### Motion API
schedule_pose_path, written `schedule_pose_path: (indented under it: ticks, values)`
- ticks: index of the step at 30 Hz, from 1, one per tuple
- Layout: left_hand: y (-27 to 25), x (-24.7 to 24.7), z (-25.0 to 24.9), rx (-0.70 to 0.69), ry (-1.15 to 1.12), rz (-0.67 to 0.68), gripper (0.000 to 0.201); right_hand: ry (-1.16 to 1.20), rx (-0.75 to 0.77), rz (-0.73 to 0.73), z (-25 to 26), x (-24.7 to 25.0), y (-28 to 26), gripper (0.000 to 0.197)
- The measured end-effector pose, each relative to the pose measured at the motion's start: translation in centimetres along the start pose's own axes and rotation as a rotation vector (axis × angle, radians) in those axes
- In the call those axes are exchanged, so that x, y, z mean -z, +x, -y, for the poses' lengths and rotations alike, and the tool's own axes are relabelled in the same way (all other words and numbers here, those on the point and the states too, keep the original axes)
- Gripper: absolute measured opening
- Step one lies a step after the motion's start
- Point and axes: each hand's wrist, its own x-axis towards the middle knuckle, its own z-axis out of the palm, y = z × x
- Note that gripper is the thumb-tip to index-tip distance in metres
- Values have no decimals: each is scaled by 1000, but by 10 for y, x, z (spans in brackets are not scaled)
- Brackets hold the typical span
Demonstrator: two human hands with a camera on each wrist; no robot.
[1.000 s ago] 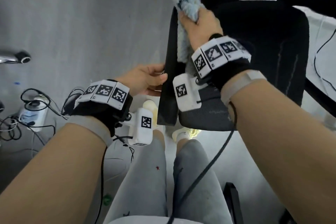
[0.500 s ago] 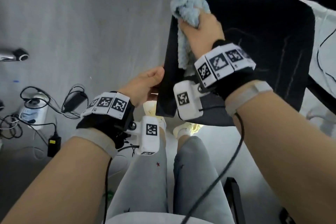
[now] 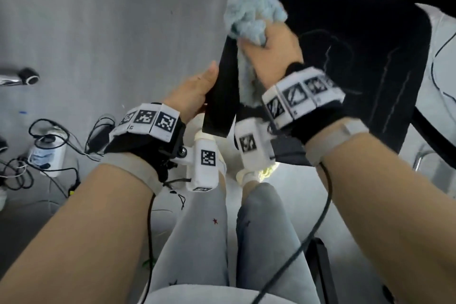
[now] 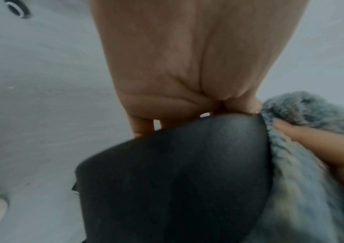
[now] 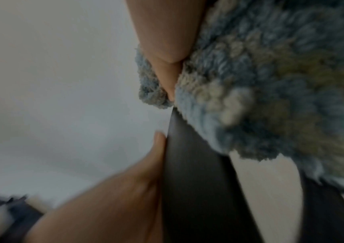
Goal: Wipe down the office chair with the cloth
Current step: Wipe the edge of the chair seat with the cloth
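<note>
A black office chair [image 3: 350,61] fills the upper right of the head view, its black armrest [image 3: 223,96] pointing toward me. My left hand [image 3: 195,96] grips the near end of that armrest [image 4: 177,172] from the left, fingers curled behind it. My right hand [image 3: 269,57] holds a fluffy light-blue cloth [image 3: 254,17] bunched against the armrest's right side. In the right wrist view the cloth [image 5: 270,82] wraps the armrest [image 5: 187,180], with my left thumb [image 5: 158,141] against its edge.
The grey floor [image 3: 111,20] lies to the left, with tangled black cables and a white power strip [image 3: 47,153] at the lower left. A chrome chair leg with a castor [image 3: 27,76] sits at the far left. My legs in grey trousers [image 3: 202,229] stand below the armrest.
My right hand has slid the cloth back along the armrest toward me. My left hand has shifted its hold on the armrest's end, and the view has drifted.
</note>
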Motion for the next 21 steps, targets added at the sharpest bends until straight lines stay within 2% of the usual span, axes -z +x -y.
schedule_pose_path:
  ticks: [3,5,8,11,13,16,19,21]
  values:
    - [1,2,-3,-40,122,3,35,-26,76,128,-12,-10,-42,34]
    - [-1,1,-1,-69,167,-35,35,-63,98,150,-15,-9,-47,34]
    - [-3,-2,-3,-68,144,-48,43,-8,30,74,-6,-1,-20,27]
    - [-5,-3,-19,-52,218,-28,54,108,-35,-12,2,-3,2,22]
    - [-4,-3,-27,-60,241,-25,50,126,-25,-24,0,-7,0,26]
    - [1,1,-29,-90,256,-61,39,147,21,31,-12,-15,-30,31]
    - [-6,0,-25,-76,261,-15,47,106,115,141,-23,-26,-65,39]
    - [-10,-2,-21,-71,229,-33,55,22,136,187,-24,-20,-63,38]
